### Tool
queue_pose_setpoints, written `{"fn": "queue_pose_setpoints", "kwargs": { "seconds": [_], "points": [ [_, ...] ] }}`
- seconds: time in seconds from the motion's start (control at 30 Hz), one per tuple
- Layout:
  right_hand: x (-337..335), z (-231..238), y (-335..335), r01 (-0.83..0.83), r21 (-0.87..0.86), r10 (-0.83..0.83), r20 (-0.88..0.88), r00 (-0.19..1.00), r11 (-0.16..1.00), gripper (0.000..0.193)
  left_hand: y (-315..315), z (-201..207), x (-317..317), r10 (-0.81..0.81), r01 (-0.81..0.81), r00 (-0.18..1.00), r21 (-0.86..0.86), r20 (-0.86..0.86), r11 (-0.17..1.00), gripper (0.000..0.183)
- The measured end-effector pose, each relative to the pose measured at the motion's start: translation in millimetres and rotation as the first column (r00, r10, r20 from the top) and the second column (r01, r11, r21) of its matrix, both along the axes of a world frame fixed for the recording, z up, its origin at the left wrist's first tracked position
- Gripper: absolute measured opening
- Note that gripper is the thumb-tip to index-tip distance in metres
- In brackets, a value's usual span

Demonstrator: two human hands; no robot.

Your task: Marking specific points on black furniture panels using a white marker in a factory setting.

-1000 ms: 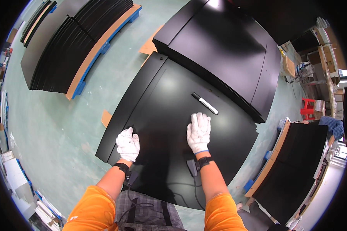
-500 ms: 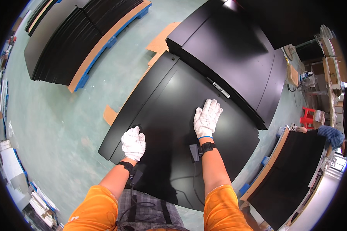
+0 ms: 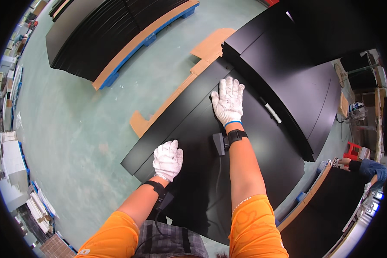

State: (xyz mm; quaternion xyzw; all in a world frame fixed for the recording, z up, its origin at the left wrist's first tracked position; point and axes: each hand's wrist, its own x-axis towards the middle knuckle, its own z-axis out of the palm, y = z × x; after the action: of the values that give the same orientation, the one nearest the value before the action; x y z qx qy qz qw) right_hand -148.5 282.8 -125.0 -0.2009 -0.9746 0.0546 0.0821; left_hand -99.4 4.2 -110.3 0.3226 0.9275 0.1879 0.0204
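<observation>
Resting on one black panel in mid-view are two white-gloved hands: the right hand toward twelve o'clock of its centre, flat with fingers spread, and the left hand toward nine, fingers curled, though whether they grip anything cannot be told. One white-and-black marker lies between one and two o'clock, near one neighbouring stack. Smooth and softly glossy, the panel has a straight line along its ten-o'clock side.
</observation>
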Motion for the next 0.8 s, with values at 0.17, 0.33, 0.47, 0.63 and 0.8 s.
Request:
{"fn": "queue_pose_setpoints", "kwargs": {
  "seconds": [0.17,0.33,0.47,0.63,0.8],
  "points": [
    [24,-1,-46,-0.014,-0.010,0.015,0.074,0.997,1.000,0.061,-7,-5,6,0.013,-0.013,1.000,-0.005,-0.004,1.000,0.039],
    [65,-4,-118,-0.084,-0.062,0.087,0.056,0.995,0.995,0.061,-12,-2,2,-0.007,-0.003,0.988,0.062,0.155,0.998,0.039],
    [84,5,-155,-0.078,-0.062,0.081,0.056,0.995,0.995,0.061,-47,-5,20,-0.291,0.291,0.957,0.028,0.014,0.956,0.053],
    [112,9,-209,-0.080,-0.094,0.088,0.087,0.992,0.992,0.059,-159,6,60,-0.471,0.504,0.847,-0.087,0.247,0.859,0.061],
    [142,37,-318,-0.289,-0.327,0.340,0.113,0.934,0.900,0.053,-285,2,73,-0.470,0.537,0.827,-0.185,0.307,0.823,0.063]
  ]
}}
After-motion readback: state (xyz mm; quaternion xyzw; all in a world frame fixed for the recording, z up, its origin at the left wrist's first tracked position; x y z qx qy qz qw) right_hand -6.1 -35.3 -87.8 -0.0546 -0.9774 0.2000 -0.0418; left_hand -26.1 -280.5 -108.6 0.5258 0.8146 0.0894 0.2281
